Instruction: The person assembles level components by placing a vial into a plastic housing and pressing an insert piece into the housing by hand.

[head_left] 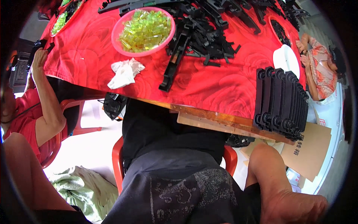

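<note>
While both of my hands sit outside the frame, so that I cannot tell whether the fingers are open or closed or hold anything, the work lies on the red-clothed table (209, 86) across the upper half of the picture. A row of black plastic parts (281, 102) stands on edge at the right of the frame, packed face to face at the table's near rim, above a bare wooden board (216, 119). I judge them light, stiff and smooth-skinned. The row would likely fan apart if taken by one end, so I would grip a single part across its flat sides near the rounded lower end, or press the whole row from both ends. One long black part (172, 69) lies loose at centre, pointing from the rim toward a tangled heap of black parts (212, 26) along the top. It looks rigid enough to lift at mid-length. A pink bowl (116, 28) at upper centre holds clear yellow pieces (145, 30), small and probably slippery. A crumpled white rag (125, 72) lies just below it. A co-worker's hand (39, 58) reaches the table at upper left; another person's hands (304, 44) work at upper right beside a white bowl (285, 59).
</note>
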A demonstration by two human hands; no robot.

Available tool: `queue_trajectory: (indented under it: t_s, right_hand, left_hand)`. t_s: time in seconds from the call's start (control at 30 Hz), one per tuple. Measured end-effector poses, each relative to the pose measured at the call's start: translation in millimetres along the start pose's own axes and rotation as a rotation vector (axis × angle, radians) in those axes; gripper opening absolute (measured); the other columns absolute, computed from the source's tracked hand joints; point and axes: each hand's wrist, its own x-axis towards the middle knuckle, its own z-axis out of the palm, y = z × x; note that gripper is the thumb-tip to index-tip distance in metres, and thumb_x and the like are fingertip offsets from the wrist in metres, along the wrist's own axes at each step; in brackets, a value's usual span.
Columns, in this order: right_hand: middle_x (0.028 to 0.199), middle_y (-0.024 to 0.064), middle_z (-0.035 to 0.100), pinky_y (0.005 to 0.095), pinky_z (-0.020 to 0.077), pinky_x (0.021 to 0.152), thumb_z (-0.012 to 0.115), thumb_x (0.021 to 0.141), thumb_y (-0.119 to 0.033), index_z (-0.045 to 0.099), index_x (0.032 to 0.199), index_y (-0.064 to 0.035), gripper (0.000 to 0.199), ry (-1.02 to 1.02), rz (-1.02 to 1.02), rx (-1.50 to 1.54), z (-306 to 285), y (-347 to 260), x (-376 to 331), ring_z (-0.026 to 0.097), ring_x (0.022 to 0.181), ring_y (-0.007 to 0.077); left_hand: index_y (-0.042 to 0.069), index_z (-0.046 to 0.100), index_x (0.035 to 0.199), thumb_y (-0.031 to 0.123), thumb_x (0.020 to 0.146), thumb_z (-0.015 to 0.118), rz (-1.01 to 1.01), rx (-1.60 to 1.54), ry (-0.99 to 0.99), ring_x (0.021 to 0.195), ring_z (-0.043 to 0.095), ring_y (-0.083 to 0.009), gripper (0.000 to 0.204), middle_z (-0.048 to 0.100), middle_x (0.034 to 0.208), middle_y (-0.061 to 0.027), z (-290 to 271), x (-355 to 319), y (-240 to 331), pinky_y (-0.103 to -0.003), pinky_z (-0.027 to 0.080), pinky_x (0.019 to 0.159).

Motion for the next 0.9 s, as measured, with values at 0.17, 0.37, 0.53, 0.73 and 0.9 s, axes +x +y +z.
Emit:
queue_trajectory:
  t_s: [0.17, 0.37, 0.53, 0.73, 0.9]
  right_hand:
    - [0.111, 0.0184, 0.06, 0.0349, 0.0535, 0.077, 0.059, 0.094, -0.035, 0.058, 0.124, -0.009, 0.04, 0.028, -0.063, 0.095, 17, -6, -8, 0.061, 0.097, 0.0286]
    - [0.114, 0.0193, 0.06, 0.0352, 0.054, 0.079, 0.058, 0.095, -0.036, 0.057, 0.127, -0.0097, 0.042, 0.038, -0.139, 0.138, 52, -25, -28, 0.061, 0.1, 0.0294]
    - [0.116, 0.0201, 0.06, 0.0354, 0.0544, 0.08, 0.057, 0.095, -0.037, 0.056, 0.129, -0.0103, 0.043, 0.036, -0.178, 0.211, 18, 0, -11, 0.061, 0.102, 0.0301]
    - [0.119, 0.0211, 0.059, 0.0358, 0.0549, 0.082, 0.056, 0.096, -0.037, 0.055, 0.131, -0.011, 0.044, 0.028, -0.236, 0.277, 1, 30, 7, 0.061, 0.105, 0.0309]
    - [0.121, 0.0219, 0.059, 0.036, 0.0553, 0.083, 0.055, 0.097, -0.038, 0.055, 0.133, -0.0117, 0.045, -0.005, -0.279, 0.346, 22, 22, -4, 0.061, 0.107, 0.0317]
  left_hand:
    - [-0.008, 0.046, 0.124, 0.015, 0.101, 0.037, 0.003, 0.028, -0.038, 0.113, 0.053, -0.0257, 0.034, 0.051, 0.127, -0.02, -9, -8, -10, -0.035, 0.041, 0.093]
    - [-0.008, 0.045, 0.125, 0.014, 0.101, 0.037, 0.062, 0.024, -0.053, 0.114, 0.051, -0.027, 0.034, 0.049, 0.128, -0.0207, -3, 6, -14, -0.036, 0.04, 0.095]
    - [-0.009, 0.043, 0.127, 0.012, 0.101, 0.037, 0.078, 0.045, -0.05, 0.116, 0.05, -0.028, 0.034, 0.048, 0.13, -0.0213, -9, 3, -17, -0.037, 0.039, 0.096]
    - [-0.01, 0.042, 0.128, 0.011, 0.101, 0.037, 0.122, 0.061, -0.045, 0.118, 0.049, -0.0292, 0.035, 0.046, 0.131, -0.022, -12, 12, -18, -0.038, 0.038, 0.098]
    - [-0.01, 0.04, 0.129, 0.01, 0.101, 0.037, 0.163, 0.099, -0.024, 0.119, 0.047, -0.0302, 0.035, 0.045, 0.133, -0.0226, -19, 21, -20, -0.039, 0.038, 0.1]
